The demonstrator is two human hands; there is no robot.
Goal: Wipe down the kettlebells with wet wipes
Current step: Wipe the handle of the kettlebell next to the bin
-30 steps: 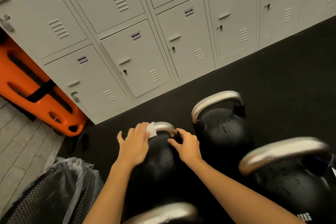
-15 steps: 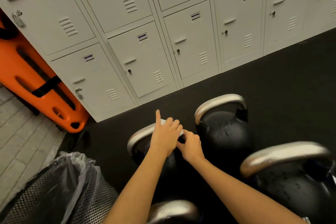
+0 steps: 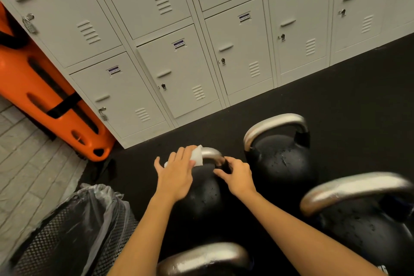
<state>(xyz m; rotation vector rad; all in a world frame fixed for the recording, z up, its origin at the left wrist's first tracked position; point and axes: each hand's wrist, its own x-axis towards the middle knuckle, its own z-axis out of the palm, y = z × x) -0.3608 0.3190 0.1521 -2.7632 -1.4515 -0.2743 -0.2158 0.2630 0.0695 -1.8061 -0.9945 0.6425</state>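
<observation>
Several black kettlebells with silver handles stand on the dark floor. My left hand (image 3: 175, 173) presses a white wet wipe (image 3: 196, 156) over the left part of the handle of the middle kettlebell (image 3: 206, 192). My right hand (image 3: 238, 177) grips the right end of that same handle where it meets the ball. A second kettlebell (image 3: 280, 157) stands to the right, a third kettlebell (image 3: 363, 215) at the right edge, and the handle of a fourth kettlebell (image 3: 206, 257) shows at the bottom.
Grey lockers (image 3: 179, 69) line the wall behind. An orange plastic board (image 3: 44, 96) leans at the left. A mesh bin with a plastic liner (image 3: 74, 226) stands at the lower left, beside grey tiles (image 3: 29, 175).
My left hand slid the wipe along the handle, from its left part to its right end half a second ago and back to the left now. My right hand stayed on the handle's right end.
</observation>
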